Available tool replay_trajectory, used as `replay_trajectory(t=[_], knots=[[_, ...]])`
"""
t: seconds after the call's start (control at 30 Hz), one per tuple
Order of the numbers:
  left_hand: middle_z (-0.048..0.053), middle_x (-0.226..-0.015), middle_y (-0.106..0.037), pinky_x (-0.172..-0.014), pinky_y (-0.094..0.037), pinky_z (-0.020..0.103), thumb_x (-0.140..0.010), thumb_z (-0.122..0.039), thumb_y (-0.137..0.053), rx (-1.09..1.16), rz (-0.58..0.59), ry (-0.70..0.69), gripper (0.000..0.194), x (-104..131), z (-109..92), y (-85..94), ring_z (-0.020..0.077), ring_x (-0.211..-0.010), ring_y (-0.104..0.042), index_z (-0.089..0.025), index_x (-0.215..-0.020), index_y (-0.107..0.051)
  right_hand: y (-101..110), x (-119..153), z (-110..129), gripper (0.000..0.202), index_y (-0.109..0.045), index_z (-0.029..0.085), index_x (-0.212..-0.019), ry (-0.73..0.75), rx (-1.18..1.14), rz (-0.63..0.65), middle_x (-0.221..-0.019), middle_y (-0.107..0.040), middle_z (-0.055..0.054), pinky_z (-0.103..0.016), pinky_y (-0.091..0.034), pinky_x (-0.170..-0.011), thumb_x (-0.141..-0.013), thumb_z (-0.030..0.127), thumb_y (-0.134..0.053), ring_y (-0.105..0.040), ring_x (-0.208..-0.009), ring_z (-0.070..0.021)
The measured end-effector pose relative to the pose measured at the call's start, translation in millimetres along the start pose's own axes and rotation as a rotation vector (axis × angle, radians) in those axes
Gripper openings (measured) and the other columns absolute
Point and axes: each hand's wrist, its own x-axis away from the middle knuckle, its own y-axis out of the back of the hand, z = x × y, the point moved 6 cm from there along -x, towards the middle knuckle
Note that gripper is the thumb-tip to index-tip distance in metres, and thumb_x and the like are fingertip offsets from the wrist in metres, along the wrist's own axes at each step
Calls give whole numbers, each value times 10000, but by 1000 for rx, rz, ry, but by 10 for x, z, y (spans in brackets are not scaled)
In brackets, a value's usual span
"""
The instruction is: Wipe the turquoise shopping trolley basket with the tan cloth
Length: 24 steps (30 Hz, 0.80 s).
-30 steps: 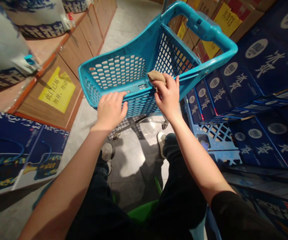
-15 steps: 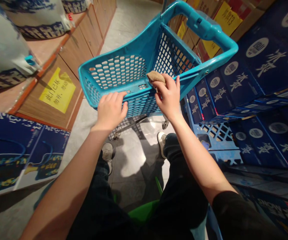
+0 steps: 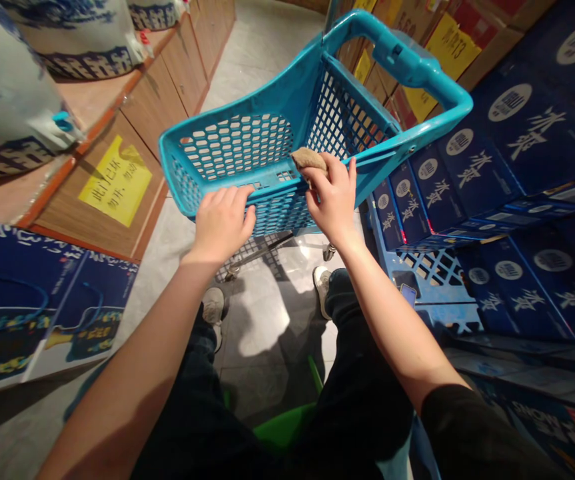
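A blue plastic shopping cart [image 3: 267, 100] with mesh walls stands in front of me, its handle at the upper right. My left hand [image 3: 222, 223] is closed over the near rim of the basket, fingers over the top and thumb on my side. Further right along the same rim, my right hand [image 3: 334, 200] holds a folded brown cloth [image 3: 309, 160] against the edge. Part of the cloth is hidden under the fingers.
Blue beer cartons [image 3: 492, 160] are stacked at the right on a blue crate, where a phone [image 3: 408, 293] lies. Wooden cabinets [image 3: 154, 83] bear large porcelain jars [image 3: 12, 93] at the left. A green stool [image 3: 284, 427] is below me.
My right hand and the cloth have shifted slightly left and down along the rim. My left hand stays on the rim. The cart sits a little lower in view.
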Motion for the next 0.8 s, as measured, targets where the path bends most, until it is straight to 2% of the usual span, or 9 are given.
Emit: replay_trajectory(t=[0.2, 0.43, 0.67, 0.8], knots=[[180, -1256, -776, -1078, -524, 548, -1096, -308, -463, -5, 27, 4, 442, -4, -18, 17, 401, -1242, -698, -166, -1453, -681, -97, 74, 267, 437, -725, 291, -1377, 124, 37, 55, -1644, -654, -103, -816, -242, -1408, -1008, 149, -538, -584, -1563, -350], [179, -1262, -769, -1092, -522, 539, -1105, -312, -457, -15, 44, 1, 441, -11, -18, 19, 395, -1251, -696, -160, -1454, -679, -56, 4, 18, 411, -719, 303, -1366, 52, 47, 28, -1650, -639, -105, -849, -169, -1404, -1018, 171, -547, -557, -1583, -379], [182, -1261, -769, -1090, -527, 551, -1102, -301, -473, 3, 38, 11, 435, -3, -12, 21, 401, -1249, -694, -160, -1455, -685, -97, 77, 262, 434, -727, 296, -1379, 135, 54, 67, -1646, -646, -102, -827, -210, -1413, -1023, 150, -527, -583, -1563, -359], [184, -1273, -769, -1101, -523, 567, -1094, -291, -479, 14, 31, 4, 444, 0, -4, 8, 405, -1252, -684, -165, -1468, -681, -19, -12, -18, 412, -727, 304, -1366, 69, 91, 13, -1629, -649, -110, -870, -187, -1389, -1029, 172, -530, -577, -1563, -382]])
